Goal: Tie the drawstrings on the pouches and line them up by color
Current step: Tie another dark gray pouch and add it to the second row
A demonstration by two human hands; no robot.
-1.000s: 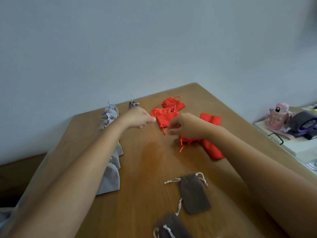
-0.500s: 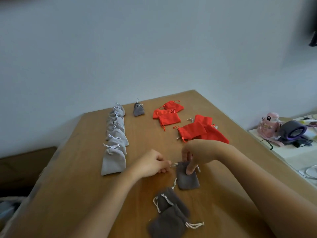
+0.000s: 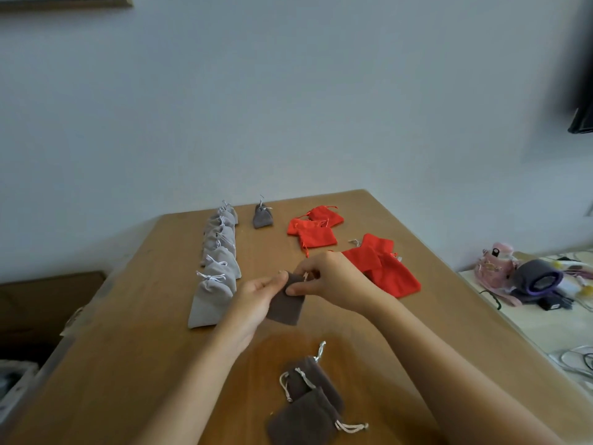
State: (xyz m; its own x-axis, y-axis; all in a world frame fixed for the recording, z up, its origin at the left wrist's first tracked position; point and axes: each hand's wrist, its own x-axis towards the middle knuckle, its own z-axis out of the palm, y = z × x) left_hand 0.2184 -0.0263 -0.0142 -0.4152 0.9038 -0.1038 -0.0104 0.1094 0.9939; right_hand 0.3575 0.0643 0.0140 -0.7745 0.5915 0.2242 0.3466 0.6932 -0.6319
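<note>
A dark grey pouch (image 3: 286, 305) is lifted above the middle of the wooden table (image 3: 134, 342). My left hand (image 3: 256, 297) pinches its left top corner and my right hand (image 3: 324, 277) pinches its mouth. Two more dark grey pouches (image 3: 308, 403) lie untied near me, overlapping. One tied dark grey pouch (image 3: 262, 215) stands at the far end. A row of several tied light grey pouches (image 3: 218, 264) runs along the left. Red pouches lie in two loose heaps, one far (image 3: 316, 228) and one to the right (image 3: 385, 269).
A side surface on the right holds a pink bottle (image 3: 494, 266), a grey and purple object (image 3: 539, 277) and cables. A blue-grey wall stands behind the table. Low dark furniture (image 3: 38, 303) sits to the left.
Both hands came back from the far red pouches to the near dark grey pouch, took hold of it and lifted it off the table. The view has tilted upward.
</note>
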